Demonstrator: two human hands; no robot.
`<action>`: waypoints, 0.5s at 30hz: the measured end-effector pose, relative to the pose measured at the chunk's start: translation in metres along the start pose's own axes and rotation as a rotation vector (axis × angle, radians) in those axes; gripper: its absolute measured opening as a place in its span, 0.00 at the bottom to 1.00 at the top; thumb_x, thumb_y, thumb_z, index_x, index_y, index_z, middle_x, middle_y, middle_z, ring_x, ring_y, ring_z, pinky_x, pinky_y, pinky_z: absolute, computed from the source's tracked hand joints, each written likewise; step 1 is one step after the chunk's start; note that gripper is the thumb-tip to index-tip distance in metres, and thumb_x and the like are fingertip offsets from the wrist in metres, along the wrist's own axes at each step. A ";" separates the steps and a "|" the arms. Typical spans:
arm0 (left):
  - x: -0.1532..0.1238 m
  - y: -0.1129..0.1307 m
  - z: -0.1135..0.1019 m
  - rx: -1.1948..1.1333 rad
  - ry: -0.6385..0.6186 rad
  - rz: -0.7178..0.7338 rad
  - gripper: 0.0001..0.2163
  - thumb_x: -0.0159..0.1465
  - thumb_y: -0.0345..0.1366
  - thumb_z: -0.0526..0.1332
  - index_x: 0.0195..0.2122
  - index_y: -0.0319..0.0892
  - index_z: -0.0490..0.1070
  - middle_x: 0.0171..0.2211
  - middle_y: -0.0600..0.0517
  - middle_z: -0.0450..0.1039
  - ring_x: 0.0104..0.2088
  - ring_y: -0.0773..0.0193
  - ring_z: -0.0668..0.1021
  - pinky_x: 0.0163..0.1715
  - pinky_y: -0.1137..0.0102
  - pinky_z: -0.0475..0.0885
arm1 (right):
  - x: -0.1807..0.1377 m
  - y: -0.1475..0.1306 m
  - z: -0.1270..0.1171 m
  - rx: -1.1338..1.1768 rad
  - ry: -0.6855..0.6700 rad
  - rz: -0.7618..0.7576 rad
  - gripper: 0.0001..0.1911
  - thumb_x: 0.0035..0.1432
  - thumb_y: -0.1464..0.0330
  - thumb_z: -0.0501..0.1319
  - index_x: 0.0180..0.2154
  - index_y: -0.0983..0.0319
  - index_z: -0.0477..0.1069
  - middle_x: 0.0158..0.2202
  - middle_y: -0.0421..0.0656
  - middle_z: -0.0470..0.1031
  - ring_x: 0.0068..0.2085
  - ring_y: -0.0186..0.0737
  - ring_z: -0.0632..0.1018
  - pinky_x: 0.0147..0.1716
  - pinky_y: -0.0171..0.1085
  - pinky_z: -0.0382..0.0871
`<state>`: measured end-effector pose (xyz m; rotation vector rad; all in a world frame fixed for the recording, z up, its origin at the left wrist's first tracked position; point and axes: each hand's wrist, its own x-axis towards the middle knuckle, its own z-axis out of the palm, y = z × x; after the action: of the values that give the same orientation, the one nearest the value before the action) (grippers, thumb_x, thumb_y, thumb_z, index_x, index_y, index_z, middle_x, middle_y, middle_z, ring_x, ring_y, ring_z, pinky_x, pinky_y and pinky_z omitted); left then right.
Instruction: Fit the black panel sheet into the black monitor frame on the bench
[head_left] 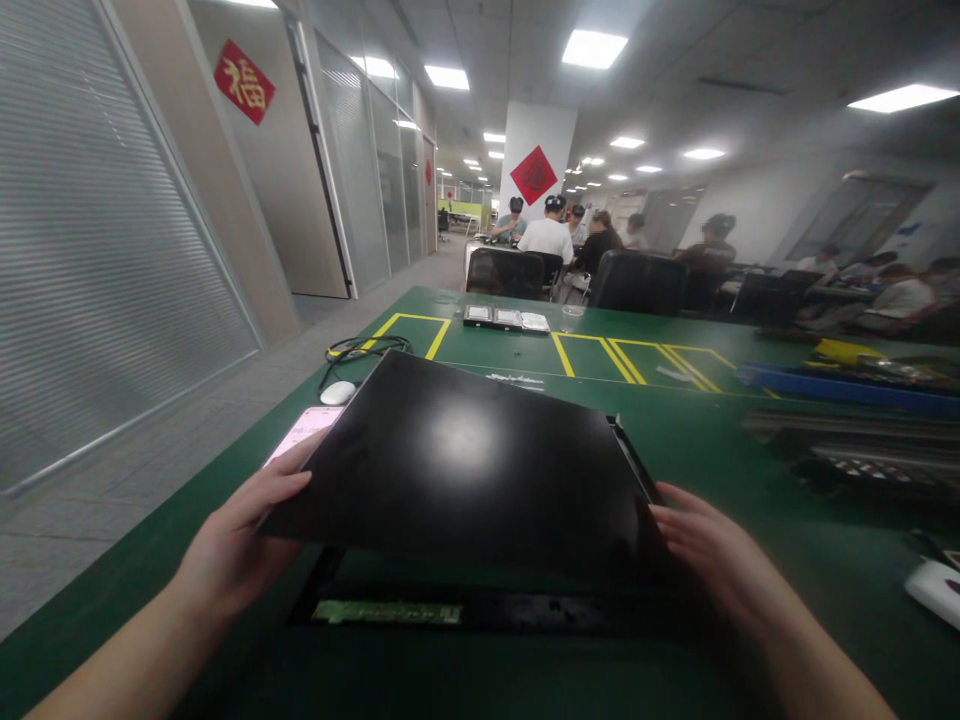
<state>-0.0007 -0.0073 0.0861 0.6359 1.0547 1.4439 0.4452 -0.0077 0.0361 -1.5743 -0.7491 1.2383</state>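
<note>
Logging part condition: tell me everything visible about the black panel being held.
The flat black rectangular panel looks like glossy metal or plastic and mirrors a ceiling light. It is tilted, near edge raised above an open black chassis on the green table. The left hand grips its left edge, the right hand its right edge. A thin lip shows along the right side. No marks visible.

Bright ceiling panels (594,48) light the room, glare spots the black panel (465,450), edges bend and blur
</note>
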 end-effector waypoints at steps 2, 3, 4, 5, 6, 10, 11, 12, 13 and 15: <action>0.001 -0.002 0.000 0.047 -0.057 -0.003 0.24 0.54 0.33 0.65 0.55 0.47 0.73 0.45 0.57 0.83 0.47 0.53 0.80 0.37 0.71 0.77 | -0.001 -0.001 0.001 -0.024 0.024 -0.023 0.38 0.44 0.63 0.70 0.57 0.63 0.65 0.37 0.48 0.82 0.38 0.42 0.80 0.33 0.34 0.71; 0.001 -0.002 0.000 0.069 -0.090 -0.007 0.24 0.54 0.32 0.64 0.54 0.47 0.73 0.47 0.57 0.82 0.47 0.53 0.80 0.37 0.72 0.77 | -0.002 -0.001 0.002 -0.035 0.032 -0.034 0.37 0.44 0.63 0.70 0.56 0.63 0.65 0.36 0.47 0.82 0.37 0.41 0.80 0.32 0.34 0.71; 0.001 -0.002 0.001 0.085 -0.122 -0.007 0.24 0.54 0.32 0.64 0.54 0.47 0.73 0.49 0.56 0.81 0.46 0.54 0.81 0.37 0.72 0.77 | -0.003 -0.002 0.003 -0.041 0.040 -0.045 0.36 0.44 0.63 0.70 0.55 0.63 0.66 0.34 0.46 0.81 0.36 0.41 0.80 0.31 0.34 0.71; 0.001 -0.001 0.002 0.095 -0.142 -0.002 0.23 0.54 0.32 0.64 0.54 0.47 0.74 0.49 0.56 0.81 0.45 0.55 0.81 0.36 0.72 0.77 | -0.004 -0.002 0.004 -0.045 0.050 -0.054 0.35 0.44 0.63 0.70 0.55 0.63 0.67 0.34 0.46 0.81 0.36 0.41 0.80 0.31 0.34 0.71; 0.001 -0.001 0.003 0.096 -0.152 0.005 0.23 0.54 0.31 0.64 0.53 0.47 0.74 0.49 0.57 0.81 0.43 0.56 0.82 0.35 0.73 0.77 | -0.004 -0.002 0.004 -0.044 0.062 -0.061 0.34 0.44 0.63 0.70 0.54 0.62 0.68 0.35 0.46 0.81 0.36 0.41 0.80 0.31 0.34 0.71; 0.003 -0.001 0.003 0.104 -0.161 -0.014 0.23 0.53 0.28 0.65 0.52 0.48 0.73 0.48 0.56 0.81 0.41 0.57 0.83 0.35 0.72 0.78 | -0.003 -0.002 0.004 -0.039 0.116 -0.089 0.33 0.44 0.63 0.69 0.54 0.62 0.68 0.38 0.47 0.82 0.34 0.41 0.79 0.30 0.35 0.70; 0.004 -0.003 0.002 0.107 -0.165 -0.029 0.24 0.54 0.28 0.66 0.53 0.48 0.72 0.49 0.56 0.81 0.43 0.55 0.82 0.37 0.71 0.79 | -0.002 -0.002 0.003 -0.046 0.130 -0.102 0.34 0.44 0.63 0.69 0.54 0.62 0.68 0.37 0.46 0.82 0.33 0.40 0.79 0.29 0.35 0.70; 0.006 -0.005 0.000 0.109 -0.169 -0.043 0.24 0.54 0.28 0.66 0.53 0.49 0.71 0.50 0.55 0.80 0.45 0.54 0.82 0.38 0.70 0.79 | -0.001 -0.001 0.002 -0.054 0.146 -0.114 0.35 0.44 0.63 0.70 0.55 0.63 0.68 0.37 0.46 0.82 0.33 0.40 0.79 0.28 0.35 0.69; 0.007 -0.007 -0.001 0.111 -0.174 -0.060 0.25 0.54 0.28 0.66 0.54 0.49 0.70 0.51 0.54 0.79 0.46 0.53 0.81 0.38 0.69 0.79 | 0.000 -0.001 0.001 -0.062 0.163 -0.123 0.35 0.43 0.63 0.70 0.54 0.64 0.68 0.36 0.45 0.82 0.32 0.40 0.79 0.28 0.35 0.69; 0.009 -0.013 -0.004 0.111 -0.187 -0.091 0.26 0.53 0.28 0.67 0.53 0.51 0.69 0.53 0.53 0.78 0.48 0.51 0.81 0.38 0.67 0.79 | 0.004 0.001 -0.002 -0.080 0.196 -0.126 0.33 0.42 0.64 0.69 0.52 0.64 0.71 0.36 0.45 0.82 0.33 0.41 0.79 0.29 0.35 0.70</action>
<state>0.0002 -0.0008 0.0709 0.7771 1.0081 1.2286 0.4480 -0.0053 0.0342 -1.6588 -0.7663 0.9577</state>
